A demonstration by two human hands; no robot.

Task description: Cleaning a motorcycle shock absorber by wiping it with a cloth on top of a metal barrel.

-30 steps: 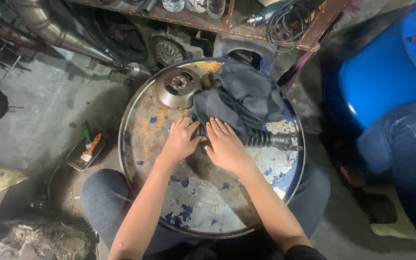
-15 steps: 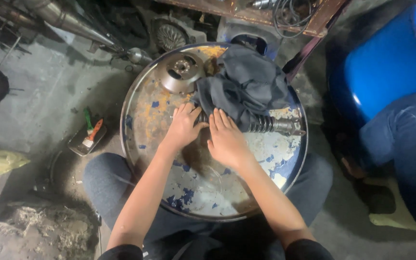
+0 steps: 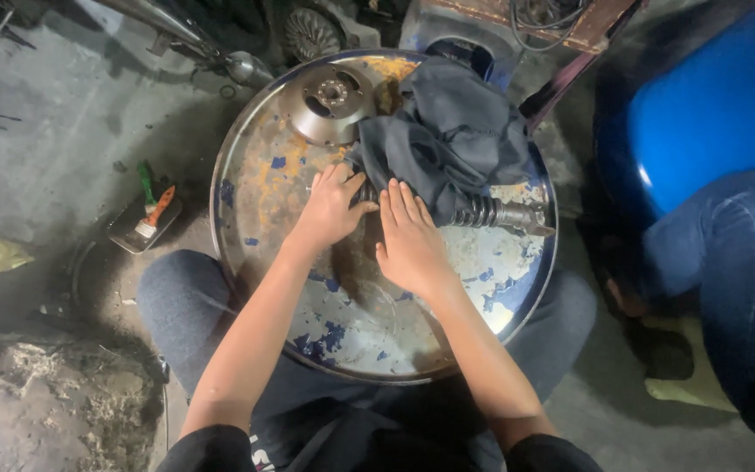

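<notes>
While both hands, left hand (image 3: 332,208) and right hand (image 3: 410,240), press flat, fingers spread, gripping nothing, the drum lid (image 3: 255,188) rim lies well clear.

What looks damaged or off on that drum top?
The round drum lid is badly worn: blue paint flaked to patches, with rust near the metal disc. A dark cloth lies bunched over a ribbed shaft, hiding most of it. Left hand and right hand press at the cloth's edge.
</notes>
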